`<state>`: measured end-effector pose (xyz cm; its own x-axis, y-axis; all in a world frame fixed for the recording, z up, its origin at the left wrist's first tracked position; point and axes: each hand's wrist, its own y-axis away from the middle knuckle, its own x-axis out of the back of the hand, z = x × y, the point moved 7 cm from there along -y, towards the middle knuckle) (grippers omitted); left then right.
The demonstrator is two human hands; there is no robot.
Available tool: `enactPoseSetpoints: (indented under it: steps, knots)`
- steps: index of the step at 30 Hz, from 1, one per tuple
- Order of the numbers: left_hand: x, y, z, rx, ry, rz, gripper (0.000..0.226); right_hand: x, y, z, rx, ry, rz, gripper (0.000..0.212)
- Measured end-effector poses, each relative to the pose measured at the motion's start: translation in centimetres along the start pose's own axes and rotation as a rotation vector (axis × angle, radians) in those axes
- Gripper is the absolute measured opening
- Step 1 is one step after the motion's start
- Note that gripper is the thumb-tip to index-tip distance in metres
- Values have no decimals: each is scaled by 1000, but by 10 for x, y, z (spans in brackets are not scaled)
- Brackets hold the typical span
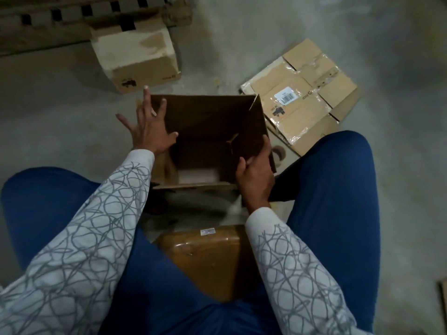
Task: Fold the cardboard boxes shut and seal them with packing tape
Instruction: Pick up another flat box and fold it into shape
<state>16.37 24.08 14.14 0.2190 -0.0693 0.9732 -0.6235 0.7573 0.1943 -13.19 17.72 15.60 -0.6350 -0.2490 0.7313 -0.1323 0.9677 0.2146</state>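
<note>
**A:** What are the hands doing, seen from the head camera?

**B:** The left hand (150, 128) is spread wide, fingers straight and apart. It lies flat against the left wall of the open box (212, 122), with the thumb reaching over the rim to the inside. It grips nothing. The right hand (256, 170) is clamped on the right wall at the corner nearest the person, thumb inside and fingers curled round the outside.

**A:** And where does the box stand?

**B:** On a grey concrete floor (60, 112), between the person's knees in blue trousers, with its top gaping upward. Both sleeves are white with a grey scribbled pattern.

**A:** What else lies about?

**B:** To the right, close beside the box, is a pile of flattened boxes (312, 117) with strips of clear tape and a white barcode label (287, 95). Beyond the box on the left is a closed box (137, 59) with a pale worn patch. It stands against a long slotted cardboard sheet (60, 20) at the far edge. Just beside the right wall a brown ring (280, 152) peeks out; whether it is a tape roll I cannot tell.

**A:** Anything in the box?

**B:** A pale patch (197, 176) at the bottom, too blurred to name. Nearer the person, between the legs, lies a brown parcel (208, 255) wrapped in glossy film, with a small white sticker on it.
</note>
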Motion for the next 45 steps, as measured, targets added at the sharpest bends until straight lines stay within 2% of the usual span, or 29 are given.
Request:
enactPoseSetpoints:
  steps: [2,4,7,9,12,14,17,19,22,24,26,28,32,35,37,41,43,45]
  knots:
    - [3,-2,1,14,-13,-5,97,2,8,18,-110,-28,6,92]
    - [5,-4,1,18,-11,-10,95,1,13,34,-242,-49,-12,95]
    - [6,-11,3,60,37,-20,92,-2,15,44,-325,-38,-73,74]
    - [3,-16,9,101,85,-54,93,-7,14,38,-259,42,-132,55]
    - [-2,-23,26,74,59,-91,94,-25,22,29,-139,168,-297,67]
    - [-4,-22,45,-18,31,-95,91,-38,30,27,-67,214,-376,68]
    - [-21,-13,71,-172,124,-177,79,-48,35,22,13,268,-432,80]
    - [-35,-7,77,-233,209,-208,71,-50,35,15,87,406,-491,89]
    - [-54,-3,61,-162,302,-252,60,-53,38,7,180,573,-707,115]
    - [-70,0,45,-107,327,-331,55,-56,40,7,238,598,-783,123]
    - [-77,4,34,-88,336,-349,49,-56,38,8,278,609,-728,117]
    - [-71,7,30,-62,400,-275,45,-57,32,6,290,580,-649,97]
    - [-19,11,42,-113,303,150,42,-52,17,-14,350,557,-518,65]
    - [14,8,47,-137,169,332,69,-41,11,-26,402,592,-281,44]
    - [23,1,45,-117,109,324,92,-44,13,-23,400,596,-218,40]
    - [15,-12,39,-136,99,201,123,-55,14,-17,434,633,-211,50]
    - [8,-19,33,-97,126,131,128,-56,7,-19,442,614,-234,54]
    - [3,-25,31,-85,116,76,123,-58,1,-21,455,609,-279,58]
